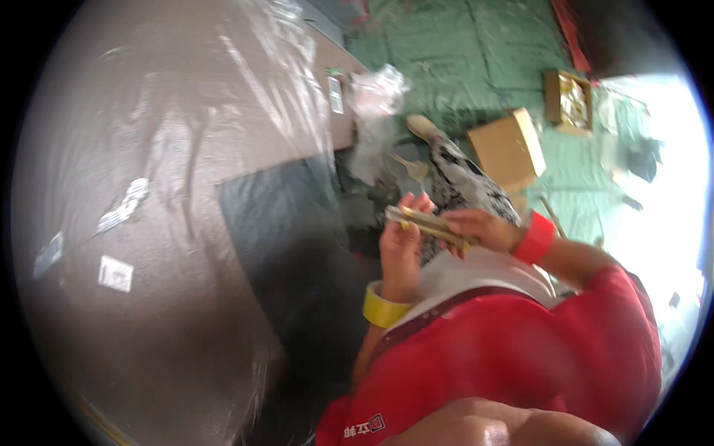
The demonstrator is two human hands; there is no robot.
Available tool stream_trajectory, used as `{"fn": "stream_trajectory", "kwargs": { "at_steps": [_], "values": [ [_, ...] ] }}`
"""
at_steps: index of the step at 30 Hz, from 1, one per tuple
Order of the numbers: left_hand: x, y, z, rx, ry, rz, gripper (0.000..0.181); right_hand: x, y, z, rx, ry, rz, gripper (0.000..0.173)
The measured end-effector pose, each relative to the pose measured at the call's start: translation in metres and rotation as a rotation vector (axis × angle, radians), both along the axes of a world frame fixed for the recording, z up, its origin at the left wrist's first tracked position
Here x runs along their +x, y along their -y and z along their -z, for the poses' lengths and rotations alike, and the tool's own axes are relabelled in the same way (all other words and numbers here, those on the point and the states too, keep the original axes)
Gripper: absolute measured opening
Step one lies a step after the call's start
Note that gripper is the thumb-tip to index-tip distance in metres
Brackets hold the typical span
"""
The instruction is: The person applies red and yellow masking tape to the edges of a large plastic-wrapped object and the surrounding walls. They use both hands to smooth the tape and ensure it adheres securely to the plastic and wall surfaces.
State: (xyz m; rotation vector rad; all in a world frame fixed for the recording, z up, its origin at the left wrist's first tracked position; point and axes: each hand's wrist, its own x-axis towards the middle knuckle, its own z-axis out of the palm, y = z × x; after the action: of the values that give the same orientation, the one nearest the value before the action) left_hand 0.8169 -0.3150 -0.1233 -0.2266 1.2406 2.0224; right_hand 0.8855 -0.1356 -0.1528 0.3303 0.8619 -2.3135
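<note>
Between my hands is a long, narrow, grey-brown item with yellow edges (429, 222); blur hides exactly what it is. My left hand (400, 245), with a yellow band at the wrist, supports its left end between the thumb and raised fingers. The other end is gripped by my right hand (482, 228), which has a red band at the wrist. The item is held in front of my waist, above my patterned trouser leg (466, 178). Beyond my hands, a brush-like tool with a wooden handle (413, 167) lies low down.
On the left, clear plastic film (184, 139) covers a large brown surface, with a dark grey sheet (279, 223) beside it. Crumpled clear plastic (379, 92) lies ahead. A cardboard box (507, 148) and an open box of packets (573, 100) stand on green floor sheeting (435, 56).
</note>
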Motion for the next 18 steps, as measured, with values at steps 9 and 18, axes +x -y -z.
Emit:
{"fn": "stream_trajectory", "kwargs": {
  "at_steps": [9,18],
  "values": [
    [0.018,0.037,0.06,-0.399,0.042,0.377,0.041,0.051,-0.071,0.203,0.527,0.532,0.402,0.023],
    [0.0,0.074,0.094,-0.577,0.053,0.36,0.038,0.136,-0.091,0.385,0.833,1.151,0.258,0.021]
  ]
}}
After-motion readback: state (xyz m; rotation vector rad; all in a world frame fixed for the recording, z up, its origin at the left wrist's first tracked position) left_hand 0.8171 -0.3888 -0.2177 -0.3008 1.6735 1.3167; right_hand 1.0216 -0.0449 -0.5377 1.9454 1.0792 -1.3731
